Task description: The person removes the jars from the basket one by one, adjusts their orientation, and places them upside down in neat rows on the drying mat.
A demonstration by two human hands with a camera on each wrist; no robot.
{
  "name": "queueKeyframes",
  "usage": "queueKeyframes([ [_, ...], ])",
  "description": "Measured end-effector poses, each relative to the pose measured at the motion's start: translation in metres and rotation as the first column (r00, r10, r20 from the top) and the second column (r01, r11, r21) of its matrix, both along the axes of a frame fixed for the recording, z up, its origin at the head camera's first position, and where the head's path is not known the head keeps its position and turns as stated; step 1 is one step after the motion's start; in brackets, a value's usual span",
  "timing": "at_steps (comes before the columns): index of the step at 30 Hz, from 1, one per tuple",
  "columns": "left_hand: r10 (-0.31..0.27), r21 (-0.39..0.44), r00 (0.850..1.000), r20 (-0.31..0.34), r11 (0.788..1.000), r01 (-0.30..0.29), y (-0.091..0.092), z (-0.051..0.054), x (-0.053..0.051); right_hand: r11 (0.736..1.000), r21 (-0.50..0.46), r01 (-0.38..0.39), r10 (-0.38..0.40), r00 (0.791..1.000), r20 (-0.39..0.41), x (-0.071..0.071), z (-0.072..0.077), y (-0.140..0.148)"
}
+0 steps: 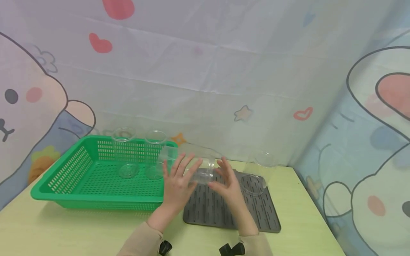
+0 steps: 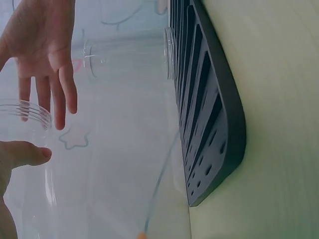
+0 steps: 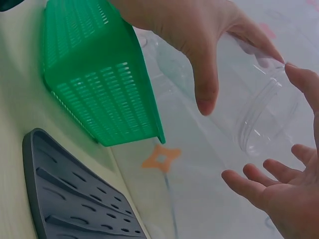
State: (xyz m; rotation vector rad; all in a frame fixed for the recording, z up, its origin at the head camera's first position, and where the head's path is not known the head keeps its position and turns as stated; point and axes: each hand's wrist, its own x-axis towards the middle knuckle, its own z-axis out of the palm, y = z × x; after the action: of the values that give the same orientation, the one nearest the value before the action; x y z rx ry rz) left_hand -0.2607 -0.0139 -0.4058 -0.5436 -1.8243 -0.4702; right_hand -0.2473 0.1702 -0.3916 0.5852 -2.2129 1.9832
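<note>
A clear, wide-mouthed plastic jar [image 1: 200, 174] lies sideways in the air above the dark grey ribbed mat [image 1: 221, 215]. My left hand [image 1: 179, 186] grips its body, with the thumb on the near side and the fingers over it. The threaded mouth [image 3: 254, 117] points toward my right hand [image 1: 229, 186]. Around that mouth the right fingers [image 3: 249, 186] are spread and loosely bent. The right thumb is close to the rim; whether it touches, I cannot tell. Another clear jar [image 2: 127, 55] stands mouth down on the mat, to the right.
A green perforated basket [image 1: 109, 204] stands on the pale table [image 1: 86, 233] at the left. Two more clear jars stand on end in it, a left one [image 1: 126, 153] and a right one [image 1: 155, 153]. Behind the table hangs a printed cloth [image 1: 205, 71].
</note>
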Motion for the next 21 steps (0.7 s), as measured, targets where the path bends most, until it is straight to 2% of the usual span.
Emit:
queueKeyframes([
  [4,-0.017,-0.017,1.000,-0.009,1.000,0.017,0.0024,-0.0027,0.0003,0.999,0.011,-0.030,0.030,1.000,0.002,0.0007,-0.0018,-0.0024],
  [9,-0.037,-0.023,0.999,-0.010,0.999,0.037,0.0060,-0.0046,0.0009,1.000,0.022,-0.014,0.014,1.000,-0.008,0.0002,-0.0025,-0.0022],
  [18,-0.052,-0.021,0.998,0.030,0.998,0.053,0.0077,-0.0060,0.0031,1.000,-0.023,0.002,-0.001,1.000,0.026,-0.0001,-0.0015,-0.0035],
  [21,-0.058,-0.033,0.996,0.074,0.998,0.061,0.0063,-0.0040,0.0054,1.000,-0.016,0.022,-0.021,0.999,0.024,-0.0011,-0.0021,-0.0027],
])
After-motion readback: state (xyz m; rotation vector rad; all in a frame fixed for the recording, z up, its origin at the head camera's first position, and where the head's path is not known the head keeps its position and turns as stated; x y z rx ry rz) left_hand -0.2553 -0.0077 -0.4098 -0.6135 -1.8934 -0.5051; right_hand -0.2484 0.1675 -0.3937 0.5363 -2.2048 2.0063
